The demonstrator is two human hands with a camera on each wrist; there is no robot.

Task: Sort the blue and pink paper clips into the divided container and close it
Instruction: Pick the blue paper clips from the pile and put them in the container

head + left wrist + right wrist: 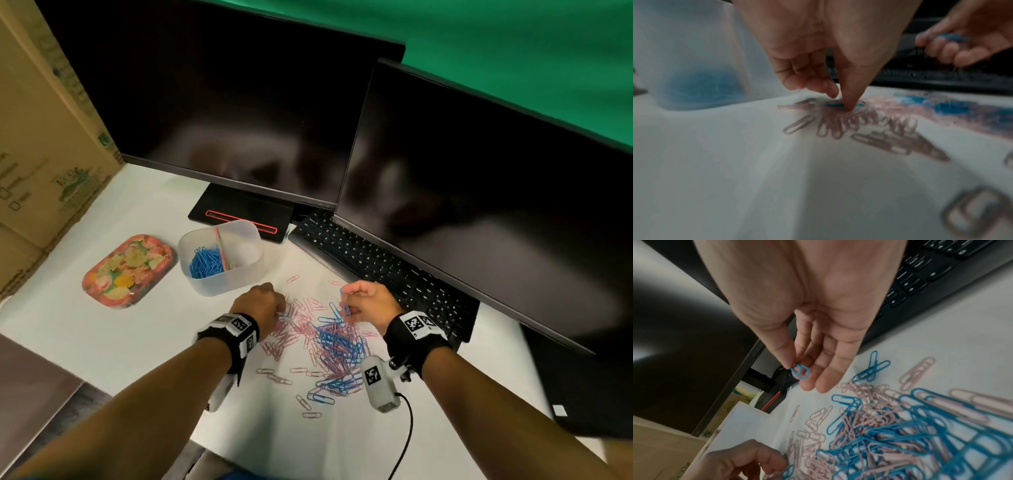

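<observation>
My right hand [368,301] fingers pinch blue clips [801,372], left hand [262,301] fingers press one; I should drop them in the container [251,270] at eleven o'clock.

Both forearms are reaching toward 12 o'clock. The left hand [261,301] is curling palm-down, its thumb [849,97] pressing downward. At its 3 o'clock, the right hand [370,303] is pinching with thumb and forefinger, remaining fingers [826,369] extending loosely.
</observation>
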